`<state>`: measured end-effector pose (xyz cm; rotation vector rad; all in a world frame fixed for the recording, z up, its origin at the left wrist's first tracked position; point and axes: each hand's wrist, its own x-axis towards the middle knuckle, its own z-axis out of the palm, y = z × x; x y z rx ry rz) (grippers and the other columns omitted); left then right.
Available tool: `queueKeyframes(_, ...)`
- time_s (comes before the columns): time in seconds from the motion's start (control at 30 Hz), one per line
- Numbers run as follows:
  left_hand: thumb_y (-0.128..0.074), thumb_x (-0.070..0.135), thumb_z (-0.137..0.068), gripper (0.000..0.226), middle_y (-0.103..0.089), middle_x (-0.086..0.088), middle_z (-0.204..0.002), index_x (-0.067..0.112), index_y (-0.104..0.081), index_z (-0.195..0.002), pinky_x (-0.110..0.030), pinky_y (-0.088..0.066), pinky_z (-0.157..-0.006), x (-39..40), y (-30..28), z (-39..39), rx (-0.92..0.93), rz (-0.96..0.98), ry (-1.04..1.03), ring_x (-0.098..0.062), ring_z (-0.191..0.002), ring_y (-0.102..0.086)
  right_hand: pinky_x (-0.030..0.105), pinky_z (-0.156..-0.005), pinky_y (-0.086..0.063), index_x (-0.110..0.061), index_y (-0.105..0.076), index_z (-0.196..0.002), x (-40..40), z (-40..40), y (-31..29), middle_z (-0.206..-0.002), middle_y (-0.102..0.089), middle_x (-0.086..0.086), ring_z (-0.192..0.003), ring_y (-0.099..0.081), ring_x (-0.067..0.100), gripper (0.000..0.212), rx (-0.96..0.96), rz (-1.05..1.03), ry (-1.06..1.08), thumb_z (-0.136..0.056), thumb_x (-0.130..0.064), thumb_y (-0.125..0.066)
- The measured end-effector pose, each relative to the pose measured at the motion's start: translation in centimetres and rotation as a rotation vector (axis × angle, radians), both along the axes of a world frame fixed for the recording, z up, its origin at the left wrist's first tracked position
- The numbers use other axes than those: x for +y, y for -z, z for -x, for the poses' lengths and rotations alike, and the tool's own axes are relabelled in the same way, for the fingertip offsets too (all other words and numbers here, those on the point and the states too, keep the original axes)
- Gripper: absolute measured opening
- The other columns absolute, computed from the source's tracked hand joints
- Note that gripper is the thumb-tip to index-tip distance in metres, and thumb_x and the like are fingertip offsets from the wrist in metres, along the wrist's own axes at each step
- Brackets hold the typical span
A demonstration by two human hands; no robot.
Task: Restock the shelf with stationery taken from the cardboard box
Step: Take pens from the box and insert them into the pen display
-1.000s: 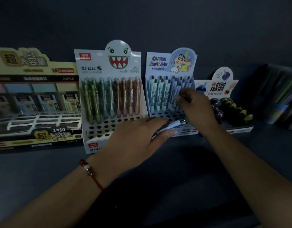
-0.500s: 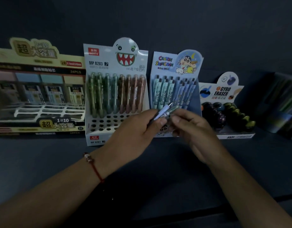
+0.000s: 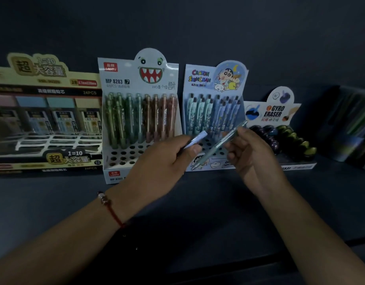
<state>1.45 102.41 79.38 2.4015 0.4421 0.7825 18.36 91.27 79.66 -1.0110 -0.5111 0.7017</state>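
Pencils held together half a second earlier are now separated: a teal one [image 3: 220, 144] is pinched by the right hand [image 3: 251, 153], a lilac one [image 3: 195, 139] is gripped by the left hand [image 3: 163, 161], before the Crayon Shinchan display box [image 3: 214, 83], so insertion into its holes is judged imminent.

Left hand [image 3: 167, 159] grips lavender pens [image 3: 196, 138], tips poking out past thumb. Right hand [image 3: 249, 153] pinches one teal pen [image 3: 220, 144], held diagonal, tip down-left, in front of the Crayon Shinchan display box [image 3: 214, 83]. Monster-face pen box [image 3: 138, 79] just left of it, front holes empty. Gyro eraser box [image 3: 278, 112] on right, lead refill box [image 3: 46, 83] far left. Dark shelf [image 3: 54, 202].
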Motion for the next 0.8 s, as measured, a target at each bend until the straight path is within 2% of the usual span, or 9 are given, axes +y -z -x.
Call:
queueKeyframes(0.13, -0.035, 0.053, -0.098, 0.043, -0.048, 0.002, -0.057, 0.021, -0.064, -0.095, -0.02, -0.031, -0.048, 0.2, -0.4, 0.2, 0.029, -0.095, -0.018, -0.01, -0.052, -0.049, 0.016, -0.047, -0.043, -0.017, -0.057, -0.082, -0.1, -0.5, -0.1, -0.051, -0.057, -0.01, -0.056, -0.058, 0.005, 0.018, 0.07, -0.03, 0.016, -0.074, -0.032, -0.064)
queueKeyframes(0.23, -0.033, 0.051, -0.1, 0.039, -0.05, 0.002, -0.058, 0.027, -0.062, -0.088, -0.018, -0.03, -0.047, 0.0, -0.4, 0.4, 0.052, -0.153, 0.014, -0.012, -0.052, -0.05, 0.017, -0.046, -0.043, -0.018, -0.059, -0.081, -0.1, -0.7, -0.1, -0.053, -0.056, -0.009, -0.052, -0.053, 0.005, 0.019, 0.079, -0.009, 0.046, -0.073, -0.032, -0.068)
queueKeyframes(0.3, -0.033, 0.05, -0.099, 0.037, -0.053, 0.004, -0.062, 0.028, -0.063, -0.091, -0.021, -0.033, -0.048, -0.3, -0.3, 0.4, 0.073, -0.167, 0.044, -0.013, -0.054, -0.052, 0.019, -0.047, -0.045, -0.017, -0.062, -0.083, 0.0, -0.7, 0.0, -0.058, -0.057, -0.007, -0.051, -0.053, 0.006, 0.014, 0.05, 0.025, 0.08, -0.081, -0.03, -0.069)
queueKeyframes(0.37, -0.035, 0.053, -0.097, 0.042, -0.061, 0.005, -0.071, 0.027, -0.067, -0.105, -0.026, -0.043, -0.053, -0.6, -0.2, 0.5, 0.098, -0.195, 0.048, -0.011, -0.059, -0.054, 0.018, -0.048, -0.047, -0.017, -0.066, -0.088, 0.0, -0.8, -0.1, -0.063, -0.058, -0.007, -0.052, -0.055, 0.005, 0.007, 0.028, 0.047, 0.102, -0.09, -0.023, -0.063)
queueKeyframes(0.43, -0.037, 0.052, -0.097, 0.042, -0.065, 0.005, -0.082, 0.029, -0.065, -0.118, -0.031, -0.048, -0.062, -0.7, -0.1, 0.6, 0.113, -0.238, 0.036, -0.008, -0.064, -0.056, 0.018, -0.048, -0.046, -0.016, -0.069, -0.093, 0.1, -0.9, -0.1, -0.066, -0.055, -0.006, -0.055, -0.052, 0.005, 0.008, 0.016, 0.027, 0.09, -0.088, -0.021, -0.065)
queueKeyframes(0.53, -0.04, 0.049, -0.099, 0.038, -0.066, 0.005, -0.086, 0.03, -0.064, -0.12, -0.032, -0.048, -0.063, -0.5, -0.1, 0.6, 0.12, -0.269, 0.049, -0.007, -0.066, -0.056, 0.019, -0.049, -0.046, -0.016, -0.066, -0.08, 0.3, -0.9, 0.0, -0.066, -0.053, -0.005, -0.056, -0.05, 0.006, 0.006, -0.005, 0.041, 0.117, -0.084, -0.02, -0.068)
queueKeyframes(0.6, -0.039, 0.051, -0.099, 0.038, -0.065, 0.006, -0.087, 0.032, -0.064, -0.119, -0.029, -0.047, -0.063, -0.4, -0.2, 0.8, 0.145, -0.31, 0.061, -0.008, -0.068, -0.056, 0.02, -0.051, -0.045, -0.019, -0.063, -0.072, 0.4, -0.7, -0.2, -0.065, -0.052, -0.005, -0.057, -0.048, 0.008, 0.012, -0.034, 0.046, 0.144, -0.081, -0.023, -0.07)
queueKeyframes(0.7, -0.034, 0.054, -0.1, 0.039, -0.065, 0.01, -0.098, 0.037, -0.06, -0.124, -0.03, -0.049, -0.067, 0.2, -0.3, 2.3, 0.197, -0.429, 0.058, -0.008, -0.074, -0.056, 0.029, -0.061, -0.04, -0.026, -0.065, -0.069, 0.7, 0.4, -1.4, -0.067, -0.054, -0.008, -0.062, -0.046, 0.009, 0.015, -0.176, 0.076, 0.142, -0.07, -0.039, -0.073)
queueKeyframes(0.8, -0.033, 0.056, -0.099, 0.043, -0.067, 0.014, -0.102, 0.035, -0.061, -0.124, -0.027, -0.053, -0.064, 1.5, -0.4, 5.8, 0.204, -0.57, 0.021, -0.009, -0.078, -0.063, 0.031, -0.078, -0.046, -0.023, -0.062, -0.077, 2.0, 2.0, -3.0, -0.073, -0.06, -0.015, -0.073, -0.055, 0.001, 0.018, -0.336, 0.075, 0.14, -0.081, -0.039, -0.07)
